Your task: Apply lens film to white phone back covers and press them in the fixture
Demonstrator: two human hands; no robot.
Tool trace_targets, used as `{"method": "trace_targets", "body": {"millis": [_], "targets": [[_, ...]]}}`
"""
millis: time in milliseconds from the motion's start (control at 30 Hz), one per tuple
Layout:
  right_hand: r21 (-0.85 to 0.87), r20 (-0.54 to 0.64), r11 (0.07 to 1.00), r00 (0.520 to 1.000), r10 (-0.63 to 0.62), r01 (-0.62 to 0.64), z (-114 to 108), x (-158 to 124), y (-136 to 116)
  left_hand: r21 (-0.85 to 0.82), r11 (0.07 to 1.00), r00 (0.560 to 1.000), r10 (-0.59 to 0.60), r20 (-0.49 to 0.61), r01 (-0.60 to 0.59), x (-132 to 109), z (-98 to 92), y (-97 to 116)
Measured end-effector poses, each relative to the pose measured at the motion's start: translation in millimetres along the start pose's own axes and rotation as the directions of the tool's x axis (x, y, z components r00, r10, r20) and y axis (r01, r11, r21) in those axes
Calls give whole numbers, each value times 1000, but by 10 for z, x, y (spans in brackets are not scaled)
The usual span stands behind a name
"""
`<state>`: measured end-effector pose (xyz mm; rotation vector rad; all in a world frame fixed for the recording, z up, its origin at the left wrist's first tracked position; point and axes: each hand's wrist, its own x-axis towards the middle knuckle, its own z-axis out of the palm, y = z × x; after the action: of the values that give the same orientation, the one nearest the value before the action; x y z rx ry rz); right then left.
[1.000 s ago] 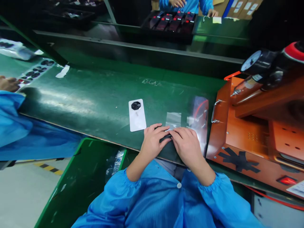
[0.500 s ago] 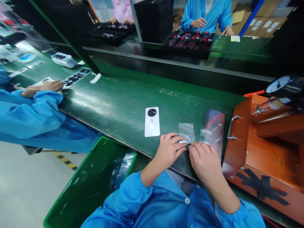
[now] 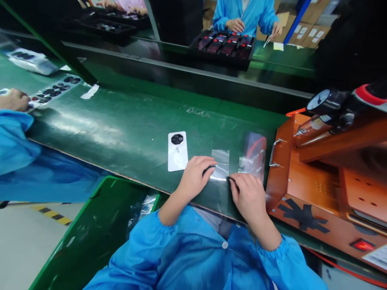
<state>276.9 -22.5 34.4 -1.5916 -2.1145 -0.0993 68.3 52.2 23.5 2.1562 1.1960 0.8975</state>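
At the desk's [image 3: 133, 137] near edge, left hand [image 3: 196, 175], right hand [image 3: 249, 195], earlier together, now apart beside clear film [image 3: 220, 159], grips curled, contents unclear

The long green surface [image 3: 130, 121] has a bright, shiny patch. The floor [image 3: 21, 237] is pale gray with a yellow and black stripe [image 3: 54, 214]. Brown boxes [image 3: 305, 35] sit far back, by a blue post [image 3: 297, 22].
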Motion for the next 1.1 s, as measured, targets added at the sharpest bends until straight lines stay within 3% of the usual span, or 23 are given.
{"method": "trace_targets", "body": {"millis": [167,400,533,800,967,1100], "targets": [[-52,26,998,999,33,-31,15,114,-25,215,977,998,-26,49,15,46,140,-119],[18,57,1000,998,-26,25,215,439,-27,126,992,1000,-24,-10,26,13,129,-97],[-26,77,998,995,-58,60,289,466,-23,59,995,996,-81,-34,83,48,107,-79],[-144,122,950,958,-259,276,150,472,-136,109,992,997,-51,-49,56,51,146,-87],[-236,176,940,962,-208,246,102,453,-131,240,970,999,33,15,-35,11,145,-66],[-240,23,962,992,-125,127,-101,251,-160,353,926,986,89,138,-133,25,168,28]]}}
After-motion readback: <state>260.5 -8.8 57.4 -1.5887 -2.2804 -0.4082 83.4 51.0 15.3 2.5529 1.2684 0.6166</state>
